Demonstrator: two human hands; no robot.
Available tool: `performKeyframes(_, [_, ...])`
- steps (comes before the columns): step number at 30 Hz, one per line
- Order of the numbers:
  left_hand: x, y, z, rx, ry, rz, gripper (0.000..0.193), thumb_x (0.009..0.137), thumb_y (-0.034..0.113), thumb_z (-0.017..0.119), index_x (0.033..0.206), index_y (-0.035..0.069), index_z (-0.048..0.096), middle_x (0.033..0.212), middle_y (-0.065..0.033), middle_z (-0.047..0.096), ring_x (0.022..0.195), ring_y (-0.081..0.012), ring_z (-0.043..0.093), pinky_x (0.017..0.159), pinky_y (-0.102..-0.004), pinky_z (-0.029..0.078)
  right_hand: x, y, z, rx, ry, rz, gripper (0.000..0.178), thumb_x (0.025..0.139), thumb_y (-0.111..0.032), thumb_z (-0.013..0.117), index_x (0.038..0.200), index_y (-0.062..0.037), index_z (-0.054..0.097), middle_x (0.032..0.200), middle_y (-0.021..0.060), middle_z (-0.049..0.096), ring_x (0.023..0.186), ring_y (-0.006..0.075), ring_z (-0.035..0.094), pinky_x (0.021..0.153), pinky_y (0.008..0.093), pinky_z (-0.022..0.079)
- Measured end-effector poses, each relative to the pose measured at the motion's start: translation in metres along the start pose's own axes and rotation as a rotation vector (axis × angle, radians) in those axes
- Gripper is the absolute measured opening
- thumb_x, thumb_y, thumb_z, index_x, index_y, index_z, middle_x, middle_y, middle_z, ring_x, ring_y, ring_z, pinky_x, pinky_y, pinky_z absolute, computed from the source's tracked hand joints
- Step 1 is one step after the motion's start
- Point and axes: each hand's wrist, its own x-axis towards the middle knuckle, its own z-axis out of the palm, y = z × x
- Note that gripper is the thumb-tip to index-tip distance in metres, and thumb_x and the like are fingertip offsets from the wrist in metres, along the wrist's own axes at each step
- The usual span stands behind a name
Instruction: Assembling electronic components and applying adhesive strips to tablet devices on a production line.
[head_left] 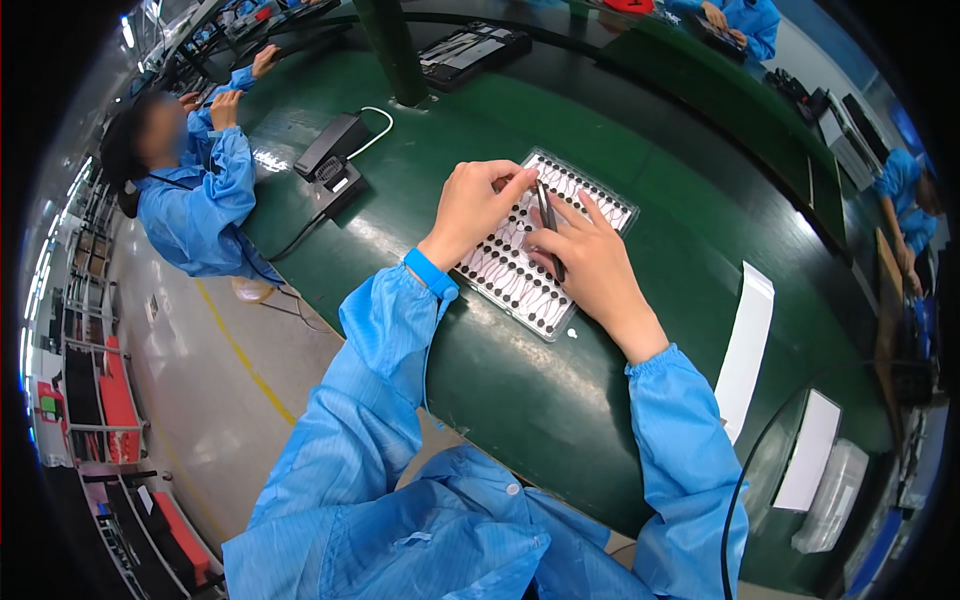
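Over a clear tray (550, 333) full of small black round parts with thin reddish wires, both my hands work close together. My right hand (595, 262) holds dark tweezers (546, 215), their tips pointing up and away from me. At those tips my left hand (478, 205), with a blue band on its wrist, pinches with thumb and forefinger. Whatever lies between these fingertips is too small to make out. The tray sits tilted on the green tabletop (480, 375), its middle partly covered by my hands. A tiny white piece (572, 333) lies beside the tray's near corner.
Left of the tray are a black power adapter (332, 145) and a black device (343, 188) with cables. A green post (388, 50) rises beyond. White strips (745, 345) and clear plastic packaging (832, 495) lie to the right. A person in blue (195, 205) sits at left.
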Motion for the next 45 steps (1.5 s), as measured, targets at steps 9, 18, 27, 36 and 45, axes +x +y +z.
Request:
performKeyframes(9, [0.000, -0.001, 0.003, -0.075, -0.029, -0.068, 0.024, 0.098, 0.022, 0.067, 0.092, 0.002, 0.079, 0.066, -0.0049, 0.069, 0.057, -0.0079, 0.056, 0.053, -0.0277, 0.042, -0.007, 0.006, 0.008, 0.212, 0.185, 0.242, 0.010, 0.094, -0.015, 0.069, 0.100, -0.0083, 0.067, 0.116, 0.0114, 0.074, 0.120, 0.0341, 0.064, 0.118, 0.0515, 0.037])
performKeyframes(18, [-0.010, 0.010, 0.018, -0.371, -0.307, -0.115, 0.018, 0.095, 0.011, 0.072, 0.108, 0.001, 0.079, 0.096, -0.0039, 0.078, 0.075, -0.0069, 0.061, 0.069, -0.0215, 0.051, -0.007, 0.027, 0.011, 0.815, 0.391, 0.481, 0.012, 0.101, -0.015, 0.064, 0.103, -0.0032, 0.067, 0.124, 0.0152, 0.073, 0.136, 0.0274, 0.056, 0.124, 0.0455, 0.023])
performKeyframes(27, [-0.012, 0.017, 0.018, -0.249, -0.312, 0.029, 0.015, 0.092, 0.011, 0.076, 0.101, -0.001, 0.078, 0.084, -0.0065, 0.073, 0.072, -0.0076, 0.061, 0.063, -0.0237, 0.047, -0.009, 0.026, 0.008, 0.715, 0.291, 0.437, 0.013, 0.103, -0.017, 0.062, 0.103, -0.0048, 0.068, 0.120, 0.0136, 0.075, 0.132, 0.0262, 0.059, 0.124, 0.0477, 0.020])
performKeyframes(36, [-0.012, 0.018, 0.017, -0.198, -0.201, -0.094, 0.021, 0.096, 0.019, 0.072, 0.099, 0.001, 0.080, 0.070, -0.0009, 0.072, 0.056, -0.0032, 0.054, 0.050, -0.0227, 0.041, -0.010, 0.022, 0.002, 0.338, 0.294, 0.372, 0.014, 0.092, -0.016, 0.074, 0.102, -0.0075, 0.070, 0.116, 0.0116, 0.075, 0.125, 0.0286, 0.064, 0.121, 0.0512, 0.029])
performKeyframes(45, [-0.012, 0.028, 0.010, -0.256, -0.270, -0.183, 0.023, 0.094, 0.018, 0.069, 0.099, -0.002, 0.079, 0.080, -0.0089, 0.078, 0.076, -0.0112, 0.075, 0.067, -0.0231, 0.056, -0.009, 0.015, 0.002, 0.181, 0.292, 0.287, 0.012, 0.089, -0.014, 0.076, 0.100, -0.0108, 0.073, 0.109, 0.0091, 0.076, 0.114, 0.0303, 0.066, 0.120, 0.0535, 0.031])
